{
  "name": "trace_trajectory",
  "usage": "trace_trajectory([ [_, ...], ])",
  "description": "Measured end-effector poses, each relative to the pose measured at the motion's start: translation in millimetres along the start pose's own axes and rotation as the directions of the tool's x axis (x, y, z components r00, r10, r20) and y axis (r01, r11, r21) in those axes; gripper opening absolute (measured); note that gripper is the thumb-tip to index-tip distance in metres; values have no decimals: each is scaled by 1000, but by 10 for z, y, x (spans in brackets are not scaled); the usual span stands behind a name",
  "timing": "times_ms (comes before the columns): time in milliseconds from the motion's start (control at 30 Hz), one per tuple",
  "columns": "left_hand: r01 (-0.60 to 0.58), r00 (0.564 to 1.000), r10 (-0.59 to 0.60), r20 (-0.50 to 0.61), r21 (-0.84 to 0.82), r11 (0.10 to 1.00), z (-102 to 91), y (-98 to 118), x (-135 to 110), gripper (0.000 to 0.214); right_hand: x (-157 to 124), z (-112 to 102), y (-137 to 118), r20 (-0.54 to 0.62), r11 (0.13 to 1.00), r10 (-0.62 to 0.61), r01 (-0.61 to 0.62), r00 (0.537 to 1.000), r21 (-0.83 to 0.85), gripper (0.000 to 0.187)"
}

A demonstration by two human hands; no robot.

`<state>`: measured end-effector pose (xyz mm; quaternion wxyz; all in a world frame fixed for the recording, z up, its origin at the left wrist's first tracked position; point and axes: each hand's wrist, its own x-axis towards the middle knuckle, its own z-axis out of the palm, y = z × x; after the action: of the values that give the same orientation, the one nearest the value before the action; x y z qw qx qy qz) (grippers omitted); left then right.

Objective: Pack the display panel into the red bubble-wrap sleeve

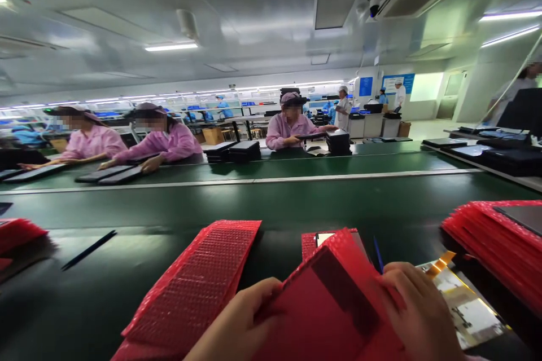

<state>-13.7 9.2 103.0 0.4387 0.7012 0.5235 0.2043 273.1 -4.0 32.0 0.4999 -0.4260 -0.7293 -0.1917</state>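
Red bubble-wrap pouch (334, 299), flat and glossy with a dark rectangular shape showing through it, was front and centre at the bottom of the view, lifted just above the dark green conveyor belt (271, 208). Left hand (237, 321) had it by the near-left edge, fingers curled shut around the film; right hand (417, 316) clamped the right side, fingers folded over the top face. Just beside the left hand lay a loose stack of red bubble-wrap sheets (203, 282), fanned and sloping. Tucked beside the right hand sat a flat panel with a gold flex ribbon (461, 304), and further right a thick pile of red bubble bags (495, 242). A thin black stylus (88, 249) lay well apart on the left of the belt. Across the belt, workers in pink smocks (165, 144) bent over dark flat panels (112, 175). Risk, as I judged it: the right wrist hung close over that gold ribbon, so a careless drop of the hand could crease it; and the slick pouch, held only at its edges, might let its dark contents slide out.
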Motion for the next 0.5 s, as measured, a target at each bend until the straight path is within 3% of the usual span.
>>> trace_trajectory([
  [67,-4,1000,4,6,12,1000,15,-21,16,13,-35,-2,-16,49,990,62,-68,997,122,16],
  [100,-9,1000,8,11,19,1000,18,-33,20,14,-54,-16,-24,107,959,144,-165,984,228,15],
  [167,-17,1000,16,23,29,999,18,-51,18,14,-91,-62,-17,287,775,349,-447,892,447,15],
  [233,-27,999,25,47,29,999,15,-57,7,14,-119,-114,40,524,417,458,-694,718,587,22],
  [267,-32,998,30,59,31,999,13,-57,0,15,-129,-134,87,630,209,436,-754,642,623,26],
  [333,-34,996,31,87,28,999,14,-50,-14,17,-140,-155,185,774,-154,294,-772,561,617,26],
  [367,-32,994,29,103,25,999,16,-45,-20,18,-138,-158,219,815,-286,221,-763,536,580,23],
  [433,-24,992,21,128,28,999,23,-23,-30,19,-114,-163,223,855,-404,168,-757,490,513,11],
  [500,-7,990,0,141,51,999,33,14,-40,19,-63,-179,134,871,-371,196,-788,450,491,19],
])
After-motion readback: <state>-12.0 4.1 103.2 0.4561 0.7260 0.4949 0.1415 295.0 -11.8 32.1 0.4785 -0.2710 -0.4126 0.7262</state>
